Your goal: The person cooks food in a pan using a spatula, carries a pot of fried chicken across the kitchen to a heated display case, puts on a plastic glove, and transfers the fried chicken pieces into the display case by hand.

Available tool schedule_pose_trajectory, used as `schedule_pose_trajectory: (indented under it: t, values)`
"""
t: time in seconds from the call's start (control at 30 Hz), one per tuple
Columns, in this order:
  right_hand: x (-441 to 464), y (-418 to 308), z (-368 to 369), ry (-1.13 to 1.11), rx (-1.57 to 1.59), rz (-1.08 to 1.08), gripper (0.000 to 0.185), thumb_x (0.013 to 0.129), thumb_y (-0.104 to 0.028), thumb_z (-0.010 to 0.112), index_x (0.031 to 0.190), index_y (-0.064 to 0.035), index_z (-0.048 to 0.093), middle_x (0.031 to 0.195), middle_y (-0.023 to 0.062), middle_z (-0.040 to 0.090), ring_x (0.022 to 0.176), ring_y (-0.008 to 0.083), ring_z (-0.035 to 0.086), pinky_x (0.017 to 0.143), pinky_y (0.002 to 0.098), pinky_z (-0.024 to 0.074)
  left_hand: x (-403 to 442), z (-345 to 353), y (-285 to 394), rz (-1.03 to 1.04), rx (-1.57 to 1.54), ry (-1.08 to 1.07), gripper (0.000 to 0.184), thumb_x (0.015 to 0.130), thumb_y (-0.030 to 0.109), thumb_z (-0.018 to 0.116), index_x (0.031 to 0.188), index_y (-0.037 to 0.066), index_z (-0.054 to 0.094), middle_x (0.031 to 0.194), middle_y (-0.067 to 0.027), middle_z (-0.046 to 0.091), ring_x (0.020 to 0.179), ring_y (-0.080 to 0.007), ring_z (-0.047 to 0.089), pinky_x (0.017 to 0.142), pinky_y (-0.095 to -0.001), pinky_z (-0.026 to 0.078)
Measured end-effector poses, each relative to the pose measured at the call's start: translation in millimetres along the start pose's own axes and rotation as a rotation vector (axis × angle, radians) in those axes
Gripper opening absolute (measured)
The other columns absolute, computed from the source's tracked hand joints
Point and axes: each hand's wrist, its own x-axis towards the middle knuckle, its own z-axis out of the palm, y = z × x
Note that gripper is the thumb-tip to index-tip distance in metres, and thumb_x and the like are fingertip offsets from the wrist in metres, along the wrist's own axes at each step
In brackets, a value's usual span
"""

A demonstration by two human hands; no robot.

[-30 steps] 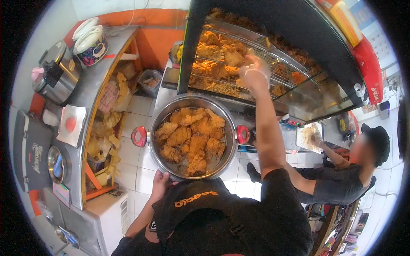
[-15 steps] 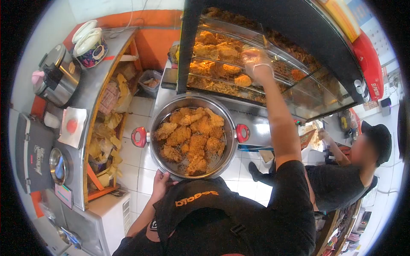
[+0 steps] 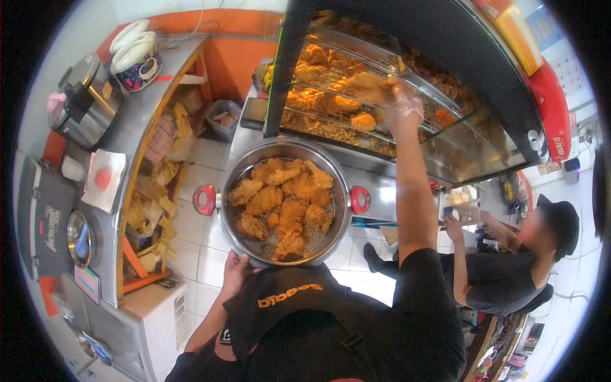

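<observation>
A round steel pot (image 3: 230,219) with red side handles holds several pieces of fried chicken (image 3: 291,216) on a perforated base. My left hand (image 3: 237,270) grips the pot's near left edge, fingers curled against the metal. Inside the glass display case (image 3: 275,83) is my right hand (image 3: 406,108), in a clear plastic glove. It is blurred, so its fingers are hard to read. A broad piece of fried chicken (image 3: 368,88) lies just left of it, over a wire rack; whether the fingers touch it is unclear. More chicken fills the racks.
On the left, a metal counter (image 3: 137,137) bears a rice cooker (image 3: 95,95), a patterned pot (image 3: 137,67) and a small steel bowl (image 3: 79,239). A small bin (image 3: 224,118) stands beyond the pot. At right, a co-worker (image 3: 509,274) in dark clothes handles something by the counter.
My right hand has shifted right inside the case, and the broad chicken piece now shows beside it. My left hand stays at the pot. The co-worker's hands and arms have moved.
</observation>
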Motion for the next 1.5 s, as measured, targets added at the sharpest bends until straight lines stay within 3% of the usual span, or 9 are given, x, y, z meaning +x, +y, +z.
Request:
schedule_pose_trajectory:
  t: [0.13, 0.2, 0.23, 0.37, 0.4, 0.5, 0.6, 0.87, 1.5]
  values:
    - [-49, -38, 1, 0.285, -1.199, -0.505, 0.024, 0.075, -0.017, 0.067, 0.097, -0.0062, 0.067, 0.091, 0.0159, 0.068, 0.073, 0.0318, 0.062, 0.068, 0.041, 0.0499, 2, 3, -4, 0.024, -0.054, 0.017, 0.043, 0.095, 0.024, 0.057, 0.131, 0.008, 0.04, 0.118, -0.0089, 0.06, 0.096, -0.0199, 0.064, 0.071, -0.0299, 0.056]
    - [-49, -35, -15, 0.319, -1.271, -0.428, 0.033, 0.069, -0.015, 0.072, 0.099, -0.0039, 0.066, 0.091, 0.0197, 0.067, 0.074, 0.0342, 0.063, 0.069, 0.0421, 0.0501, 0, 0, -3, 0.01, -0.016, 0.016, 0.043, 0.095, 0.025, 0.057, 0.131, 0.008, 0.04, 0.119, -0.0089, 0.059, 0.097, -0.0201, 0.063, 0.073, -0.0317, 0.056]
    - [-47, -35, -21, 0.354, -1.328, -0.402, 0.025, 0.072, -0.01, 0.069, 0.097, -0.0059, 0.067, 0.083, 0.0155, 0.068, 0.07, 0.0294, 0.063, 0.067, 0.0384, 0.052, 0, 0, -4, 0.007, -0.004, 0.019, 0.043, 0.095, 0.025, 0.057, 0.131, 0.008, 0.04, 0.119, -0.0087, 0.059, 0.097, -0.0199, 0.063, 0.073, -0.0321, 0.055]
    - [4, 22, -64, 0.515, -0.56, -0.354, 0.013, 0.081, -0.01, 0.062, 0.093, -0.01, 0.067, 0.077, 0.0083, 0.065, 0.067, 0.0201, 0.061, 0.059, 0.031, 0.0512, 2, -5, -1, 0.008, 0.098, 0.016, 0.042, 0.096, 0.024, 0.055, 0.131, 0.006, 0.04, 0.118, -0.0085, 0.058, 0.097, -0.0192, 0.062, 0.074, -0.0327, 0.055]
    - [14, 30, -67, 0.562, -0.594, -0.336, 0.017, 0.082, -0.013, 0.062, 0.099, -0.0105, 0.066, 0.082, 0.009, 0.065, 0.069, 0.021, 0.062, 0.06, 0.0326, 0.0515, 1, -6, -2, 0.003, 0.132, 0.012, 0.041, 0.096, 0.024, 0.054, 0.13, 0.006, 0.04, 0.118, -0.0086, 0.058, 0.096, -0.019, 0.062, 0.074, -0.0325, 0.055]
    - [13, 5, -48, 0.603, -1.525, -0.159, 0.031, 0.084, -0.019, 0.062, 0.114, -0.0121, 0.06, 0.098, 0.0112, 0.065, 0.075, 0.0237, 0.064, 0.065, 0.0373, 0.0523, 2, -6, -2, -0.055, 0.102, 0.049, 0.04, 0.097, 0.023, 0.053, 0.13, 0.006, 0.04, 0.115, -0.0087, 0.06, 0.091, -0.0184, 0.063, 0.073, -0.0312, 0.055]
    - [33, -17, -27, 0.459, -1.934, -0.11, 0.045, 0.087, -0.025, 0.062, 0.13, -0.0136, 0.054, 0.113, 0.0133, 0.066, 0.08, 0.0264, 0.066, 0.07, 0.0421, 0.0531, 4, -5, -9, -0.065, 0.03, 0.088, 0.04, 0.097, 0.022, 0.053, 0.131, 0.006, 0.04, 0.111, -0.0081, 0.062, 0.087, -0.0176, 0.065, 0.071, -0.0293, 0.054]
    - [109, -13, 32, 0.206, -1.699, -0.584, 0.045, 0.088, -0.026, 0.061, 0.131, -0.0134, 0.054, 0.115, 0.0135, 0.065, 0.082, 0.0261, 0.066, 0.071, 0.0415, 0.0531, 5, -2, -6, -0.024, 0.093, 0.125, 0.039, 0.097, 0.02, 0.052, 0.132, 0.007, 0.041, 0.112, -0.0067, 0.063, 0.092, -0.0165, 0.065, 0.071, -0.0275, 0.054]
    - [87, -7, 54, -0.07, -1.652, -0.644, 0.045, 0.091, -0.028, 0.058, 0.133, -0.0128, 0.052, 0.119, 0.0139, 0.063, 0.088, 0.0252, 0.065, 0.073, 0.0401, 0.0529, 3, -2, -15, 0.0, 0.084, 0.164, 0.033, 0.098, 0.019, 0.05, 0.128, 0.006, 0.045, 0.109, -0.0056, 0.064, 0.09, -0.0143, 0.065, 0.071, -0.0256, 0.053]
